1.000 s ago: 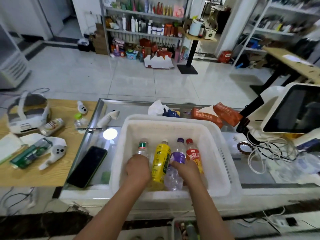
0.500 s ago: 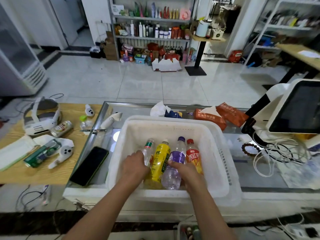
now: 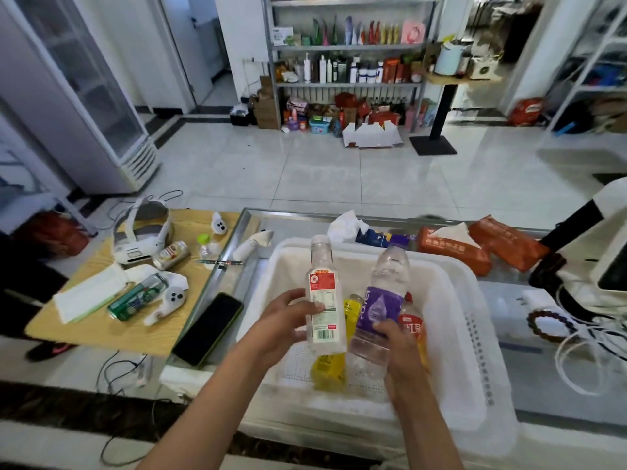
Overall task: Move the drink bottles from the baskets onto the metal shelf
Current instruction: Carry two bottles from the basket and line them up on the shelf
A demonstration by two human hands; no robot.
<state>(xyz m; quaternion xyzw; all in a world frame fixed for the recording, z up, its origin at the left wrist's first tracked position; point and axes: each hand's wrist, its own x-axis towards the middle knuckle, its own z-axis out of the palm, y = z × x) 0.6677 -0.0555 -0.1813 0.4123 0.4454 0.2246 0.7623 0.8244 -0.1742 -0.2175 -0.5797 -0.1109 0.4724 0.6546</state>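
Head camera view looks down on a white plastic basket [image 3: 475, 300] that stands on a glass counter [image 3: 258, 266]. The left hand [image 3: 285, 323] is curled around a clear bottle with a white and red label [image 3: 322, 300] and holds it upright above the basket, with the thumb on the label. The right hand [image 3: 397, 347] grips a clear bottle with a purple label [image 3: 380, 300] around its lower part, and this bottle is also lifted, tilted a little to the right. The two raised bottles are just beside each other at the bottom; whether they touch cannot be told.

Inside the basket two more bottles lie on the floor of it: a yellow bottle [image 3: 330, 368] under the raised ones, and a red-label bottle [image 3: 412, 329] near the right wall, partly hidden by the right hand.

On the counter, beside the left wall of the basket, lies a black phone [image 3: 207, 329]. Behind the far edge of the basket are two orange tissue packs [image 3: 475, 249]. Left of the counter stands a wooden table [image 3: 112, 334] with a white headset [image 3: 140, 232], two white controllers and drink cans. Across the tiled floor, at the far wall, stands a metal shelf [image 3: 349, 47] with many products on it, well apart from the basket.
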